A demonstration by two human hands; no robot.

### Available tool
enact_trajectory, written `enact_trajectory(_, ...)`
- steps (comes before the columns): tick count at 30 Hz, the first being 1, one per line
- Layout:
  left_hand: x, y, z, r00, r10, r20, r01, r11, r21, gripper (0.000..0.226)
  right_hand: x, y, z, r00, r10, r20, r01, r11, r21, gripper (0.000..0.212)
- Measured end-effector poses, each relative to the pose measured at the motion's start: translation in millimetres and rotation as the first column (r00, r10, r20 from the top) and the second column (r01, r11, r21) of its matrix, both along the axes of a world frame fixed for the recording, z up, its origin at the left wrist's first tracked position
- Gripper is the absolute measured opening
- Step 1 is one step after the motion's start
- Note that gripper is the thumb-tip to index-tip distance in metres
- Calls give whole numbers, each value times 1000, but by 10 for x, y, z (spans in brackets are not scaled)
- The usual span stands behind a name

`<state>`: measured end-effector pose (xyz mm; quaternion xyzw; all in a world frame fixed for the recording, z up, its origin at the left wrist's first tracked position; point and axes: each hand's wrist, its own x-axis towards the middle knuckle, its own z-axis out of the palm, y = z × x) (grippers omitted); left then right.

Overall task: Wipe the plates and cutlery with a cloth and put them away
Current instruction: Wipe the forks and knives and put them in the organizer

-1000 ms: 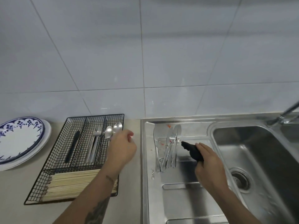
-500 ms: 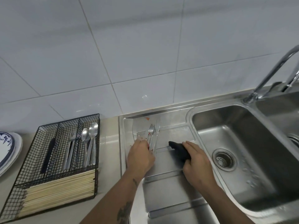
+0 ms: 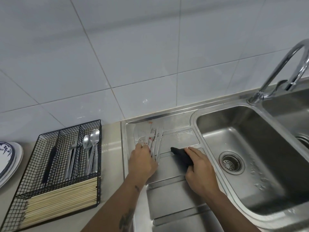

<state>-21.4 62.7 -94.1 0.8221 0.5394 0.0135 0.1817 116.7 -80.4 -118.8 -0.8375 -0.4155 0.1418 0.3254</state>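
Note:
Several dirty forks and knives [image 3: 153, 136], smeared with red, lie on the steel drainboard [image 3: 175, 198] near the wall. My left hand [image 3: 142, 163] rests on their handles, fingers curled around them. My right hand [image 3: 199, 168] grips a black cloth [image 3: 179, 154] pressed onto the drainboard just right of the cutlery. A black wire cutlery basket [image 3: 50, 136] on the counter at left holds two spoons [image 3: 91, 141], forks [image 3: 73, 148], a dark-handled knife [image 3: 50, 163] and a row of chopsticks [image 3: 61, 203]. Blue-patterned plates [image 3: 8, 158] are stacked at the far left edge.
The sink basin [image 3: 250, 156] with its drain opens to the right of the drainboard, and a curved chrome faucet [image 3: 284, 64] rises behind it. White tiled wall runs along the back. Bare beige counter lies between the basket and the sink.
My left hand left the basket, crossed right to the dirty cutlery on the drainboard and closed on the handles. My right hand kept the cloth. The view swung right.

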Motion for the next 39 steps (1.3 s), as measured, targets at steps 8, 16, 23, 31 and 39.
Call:
enact_trajectory(8, 22, 38, 30, 973, -136, -189, 156, 983, 98, 44, 2, 8, -4, 1000, 5, 14, -5, 1000, 5, 65)
enact_trajectory(16, -16, 83, -46, 990, -88, -112, 102, 987, 123, 38, -26, 40, 4, 1000, 11, 23, -11, 1000, -2, 65)
enact_trajectory(23, -19, 37, -60, 957, -176, -232, 213, 967, 143, 43, -34, 27, 10, 1000, 25, 15, -25, 1000, -3, 65)
enact_trajectory(31, -34, 21, -87, 962, -164, -219, 203, 965, 166, 45, -54, -10, 43, 1000, 15, 16, -15, 1000, -19, 64)
enact_trajectory(39, 9, 50, -97, 983, -83, -164, 104, 986, 126, 53, -67, -15, 52, 999, 19, 29, -18, 1000, -22, 64)
